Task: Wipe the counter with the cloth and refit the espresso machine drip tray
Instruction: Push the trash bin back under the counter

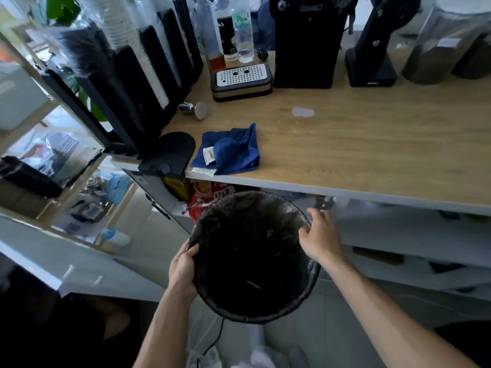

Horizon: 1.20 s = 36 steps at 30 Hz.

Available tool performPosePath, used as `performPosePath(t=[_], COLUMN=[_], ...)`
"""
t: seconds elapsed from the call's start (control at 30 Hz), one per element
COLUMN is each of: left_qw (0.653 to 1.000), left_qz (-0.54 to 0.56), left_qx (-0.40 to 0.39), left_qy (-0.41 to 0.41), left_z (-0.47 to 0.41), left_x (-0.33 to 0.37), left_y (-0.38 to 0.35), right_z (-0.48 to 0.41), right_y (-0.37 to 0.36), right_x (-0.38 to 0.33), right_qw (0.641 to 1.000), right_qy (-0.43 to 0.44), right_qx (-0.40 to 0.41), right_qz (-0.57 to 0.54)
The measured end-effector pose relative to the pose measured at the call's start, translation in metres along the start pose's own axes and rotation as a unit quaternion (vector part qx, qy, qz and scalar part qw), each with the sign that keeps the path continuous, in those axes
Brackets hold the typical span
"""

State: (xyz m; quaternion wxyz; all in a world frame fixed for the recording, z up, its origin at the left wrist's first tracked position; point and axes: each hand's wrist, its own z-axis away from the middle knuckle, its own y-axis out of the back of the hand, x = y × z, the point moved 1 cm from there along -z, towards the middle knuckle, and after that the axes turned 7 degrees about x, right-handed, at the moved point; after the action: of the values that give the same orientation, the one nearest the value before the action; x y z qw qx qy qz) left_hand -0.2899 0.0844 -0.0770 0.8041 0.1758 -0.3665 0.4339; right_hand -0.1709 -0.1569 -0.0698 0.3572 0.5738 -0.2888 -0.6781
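A crumpled blue cloth [228, 150] lies near the front edge of the wooden counter [372, 144]. The drip tray [241, 81], black with a perforated metal grate, sits on the counter to the left of the black espresso machine [305, 41], apart from it. Below the counter edge, both hands hold a round black waste bin [252, 258] lined with a dark bag. My left hand [183, 269] grips its left rim. My right hand [318, 235] grips its right rim.
A metal tamper [195, 109] and a black mat [172, 151] lie left of the cloth. Stacked cups [127, 49] and bottles [243, 30] stand at the back left, a grinder [372, 49] and jars [441, 43] at the back right. A small wet patch [303, 112] marks the counter.
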Motion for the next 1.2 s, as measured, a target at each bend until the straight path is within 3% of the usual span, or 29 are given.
performPosePath(t=[0.1,0.37,0.63,0.8,0.93,1.2], left_qw=[1.0,0.993,0.952,0.918,0.909,0.807], left_qz=[-0.014,-0.119,-0.3,-0.392,-0.409,-0.569], left_qx=[0.004,0.01,0.03,-0.019,-0.061,-0.104], left_qy=[-0.009,-0.024,-0.046,-0.062,-0.048,-0.121], left_z=[0.002,-0.019,-0.075,-0.115,-0.164,-0.238], left_x=[-0.016,-0.073,-0.144,-0.187,-0.223,-0.289], left_y=[-0.002,-0.017,-0.021,-0.033,-0.037,-0.044], right_z=[0.009,0.023,0.035,0.034,0.025,0.006], right_y=[-0.006,-0.026,-0.101,-0.16,-0.205,-0.279], right_x=[0.026,0.094,0.163,0.216,0.255,0.315], right_qw=[1.0,0.999,0.995,0.991,0.987,0.97], right_qy=[-0.008,-0.026,-0.096,-0.133,-0.156,-0.23], right_qx=[-0.024,0.006,-0.002,-0.014,-0.044,-0.072], right_qz=[0.007,0.032,0.025,0.002,0.001,-0.034])
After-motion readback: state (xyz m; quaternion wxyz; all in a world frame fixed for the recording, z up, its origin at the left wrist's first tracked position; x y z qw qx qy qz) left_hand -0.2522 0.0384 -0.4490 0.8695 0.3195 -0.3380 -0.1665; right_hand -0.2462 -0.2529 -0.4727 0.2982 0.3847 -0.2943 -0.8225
